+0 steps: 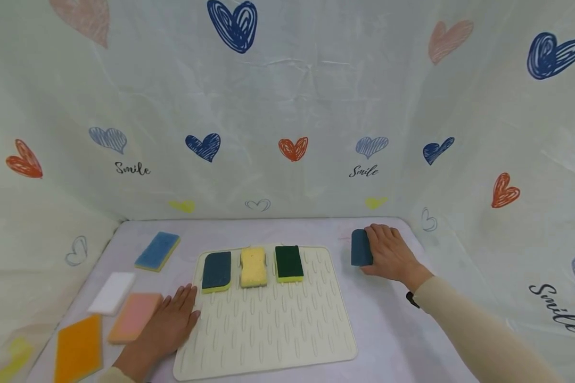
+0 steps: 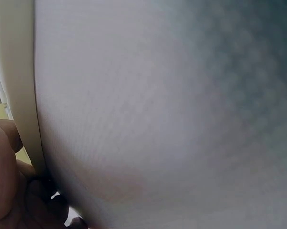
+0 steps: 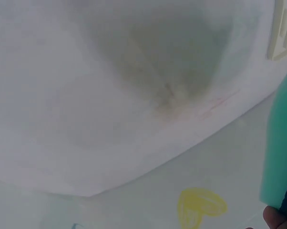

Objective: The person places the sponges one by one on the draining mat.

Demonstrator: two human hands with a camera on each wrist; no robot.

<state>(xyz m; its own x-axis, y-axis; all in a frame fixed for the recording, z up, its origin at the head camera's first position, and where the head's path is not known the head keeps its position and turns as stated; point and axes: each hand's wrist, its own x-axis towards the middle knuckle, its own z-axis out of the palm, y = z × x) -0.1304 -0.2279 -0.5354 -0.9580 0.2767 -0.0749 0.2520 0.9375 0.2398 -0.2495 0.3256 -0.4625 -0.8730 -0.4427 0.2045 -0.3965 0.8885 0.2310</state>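
My right hand (image 1: 390, 252) grips a sponge (image 1: 361, 248) by its edge over the table's back right. Its scouring face is dark blue, and the right wrist view shows its thick teal foam (image 3: 279, 143). My left hand (image 1: 167, 324) rests with straight fingers at the left edge of a cream ribbed mat (image 1: 268, 330). Along the mat's back stand three sponges in a row: a dark blue-topped one (image 1: 216, 270), a yellow waisted one (image 1: 253, 267) and a dark green-topped one (image 1: 289, 262). In the left wrist view, fingers (image 2: 3, 171) show beside the mat's rim (image 2: 19, 71).
Left of the mat lie a blue sponge (image 1: 157, 251), a white one (image 1: 112, 293), a pink one (image 1: 135, 317) and an orange one (image 1: 79, 348). A heart-printed curtain (image 1: 287, 96) encloses the pale table (image 1: 388, 340) at the back and sides.
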